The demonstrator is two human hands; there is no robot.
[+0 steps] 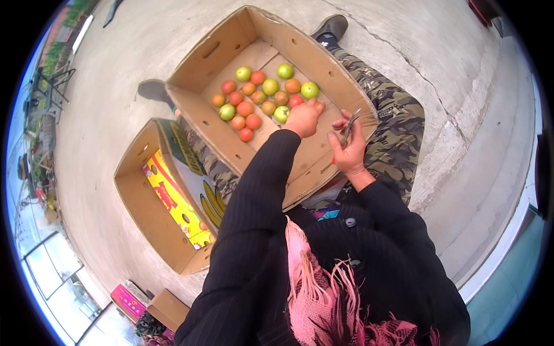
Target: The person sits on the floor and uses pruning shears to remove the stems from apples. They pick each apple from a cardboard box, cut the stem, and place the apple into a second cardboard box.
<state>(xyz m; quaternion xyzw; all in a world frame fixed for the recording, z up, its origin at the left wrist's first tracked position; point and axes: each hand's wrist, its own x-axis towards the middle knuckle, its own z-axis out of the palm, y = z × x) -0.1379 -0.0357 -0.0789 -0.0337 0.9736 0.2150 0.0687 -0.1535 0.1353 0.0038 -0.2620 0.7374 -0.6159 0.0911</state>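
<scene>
A large open cardboard box (207, 123) lies tilted between my legs. On its floor are several tomatoes, among them a red one (245, 108), a green one (285, 71) and an orange-red one (292, 85). My left hand (304, 117) reaches into the box with its fingers curled around a reddish tomato (319, 107) beside the others. My right hand (349, 145), over the box's near right corner, holds small metal scissors or snips (349, 129) with their tips pointing up and away; part of them is hidden by the fingers.
Left of my leg stands a second cardboard box (140, 207) with a yellow printed sheet and a few tomatoes inside. A small brown carton (168, 309) and a pink box (128, 302) are at lower left. My camouflage-trousered legs flank the large box on cracked concrete ground (433, 52).
</scene>
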